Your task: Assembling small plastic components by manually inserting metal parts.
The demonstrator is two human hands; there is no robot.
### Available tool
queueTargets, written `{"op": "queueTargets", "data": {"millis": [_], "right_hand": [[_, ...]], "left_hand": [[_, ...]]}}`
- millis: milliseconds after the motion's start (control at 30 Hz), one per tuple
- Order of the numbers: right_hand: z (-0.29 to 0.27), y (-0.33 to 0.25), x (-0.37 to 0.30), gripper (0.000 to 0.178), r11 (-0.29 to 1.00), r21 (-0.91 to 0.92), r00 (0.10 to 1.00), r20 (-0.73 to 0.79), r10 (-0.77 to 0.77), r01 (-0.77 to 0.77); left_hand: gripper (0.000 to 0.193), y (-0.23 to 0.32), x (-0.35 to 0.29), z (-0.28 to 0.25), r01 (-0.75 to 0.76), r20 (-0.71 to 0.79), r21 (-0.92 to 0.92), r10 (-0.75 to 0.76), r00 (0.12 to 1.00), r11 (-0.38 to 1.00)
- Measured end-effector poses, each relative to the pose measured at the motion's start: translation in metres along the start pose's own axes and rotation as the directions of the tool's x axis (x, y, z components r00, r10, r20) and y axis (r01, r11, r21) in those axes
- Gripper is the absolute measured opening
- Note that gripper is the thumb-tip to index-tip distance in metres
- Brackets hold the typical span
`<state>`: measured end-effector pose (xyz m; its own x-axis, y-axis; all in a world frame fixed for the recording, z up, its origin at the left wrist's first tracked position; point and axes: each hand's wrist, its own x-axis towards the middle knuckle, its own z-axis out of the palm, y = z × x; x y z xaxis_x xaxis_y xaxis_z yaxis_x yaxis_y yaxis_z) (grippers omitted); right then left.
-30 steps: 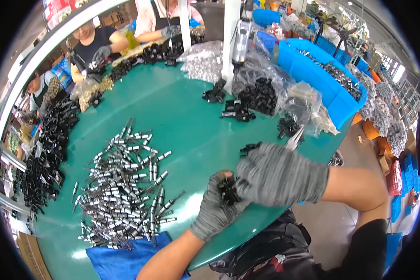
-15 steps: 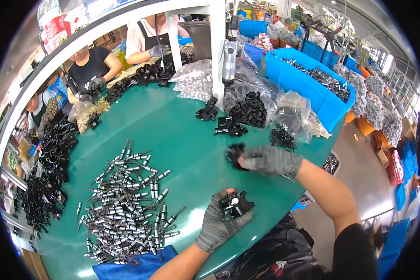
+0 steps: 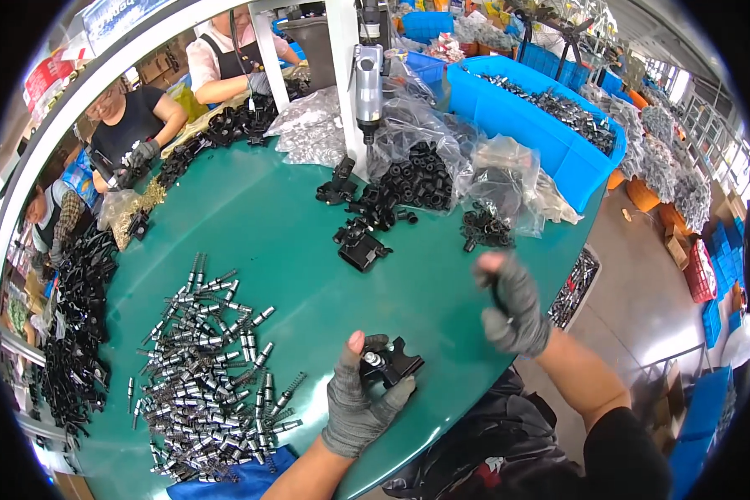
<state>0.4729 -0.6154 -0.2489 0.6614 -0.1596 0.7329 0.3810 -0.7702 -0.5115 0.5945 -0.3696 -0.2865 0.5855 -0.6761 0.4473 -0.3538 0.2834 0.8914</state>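
Observation:
My left hand (image 3: pixel 358 408), in a grey glove with bare fingertips, is closed round a black bracket (image 3: pixel 402 364) with a silver metal pin in it, just above the green table's near edge. My right hand (image 3: pixel 517 312), gloved alike and slightly blurred, is off the table surface with thumb and fingers apart, and I see nothing held in it. Nearest to it lies a small heap of black rings (image 3: pixel 485 227). Several black brackets (image 3: pixel 362 246) rest farther in, left of that heap. To the left spreads a big pile of silver spring pins (image 3: pixel 212 383).
A clear bag of black collars (image 3: pixel 425 177) and a blue bin of metal parts (image 3: pixel 529 125) stand at the back right. A power screwdriver (image 3: pixel 368 87) hangs by a white post. Co-workers sit across the table (image 3: pixel 292 217), beside black parts (image 3: pixel 75 317). A blue cloth (image 3: pixel 242 483) lies in front.
My right hand has let go of a black bracket, which now lies beside the others, and has moved right toward the rings. The left hand still holds its bracket. The view has shifted.

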Motion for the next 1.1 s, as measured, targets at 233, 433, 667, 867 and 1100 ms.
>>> {"op": "queueTargets", "data": {"millis": [233,433,667,867,1100], "right_hand": [[0.02,-0.014,-0.012,0.047,0.99,-0.035,0.981,0.141,-0.131,0.137],[0.032,-0.023,-0.014,0.053,0.974,-0.047,0.965,0.151,-0.213,0.222],[0.028,-0.026,-0.001,0.041,0.991,-0.019,0.981,0.148,-0.128,0.132],[0.048,-0.015,0.007,0.04,0.977,-0.115,0.981,0.098,-0.169,0.179],[0.05,-0.015,0.012,0.044,0.959,-0.159,0.969,0.116,-0.217,0.233]], "left_hand": [[0.083,-0.01,0.01,-0.003,-0.212,0.072,0.126,0.205,0.976,0.969],[0.076,0.005,0.002,-0.002,-0.088,0.026,-0.015,0.089,0.996,0.996],[0.075,0.01,0.0,-0.001,-0.084,0.043,-0.001,0.084,0.996,0.997],[0.089,0.009,0.001,0.002,0.057,-0.003,-0.063,-0.057,0.998,0.996],[0.079,0.006,-0.001,0.006,0.204,0.038,-0.182,-0.201,0.979,0.962]]}}
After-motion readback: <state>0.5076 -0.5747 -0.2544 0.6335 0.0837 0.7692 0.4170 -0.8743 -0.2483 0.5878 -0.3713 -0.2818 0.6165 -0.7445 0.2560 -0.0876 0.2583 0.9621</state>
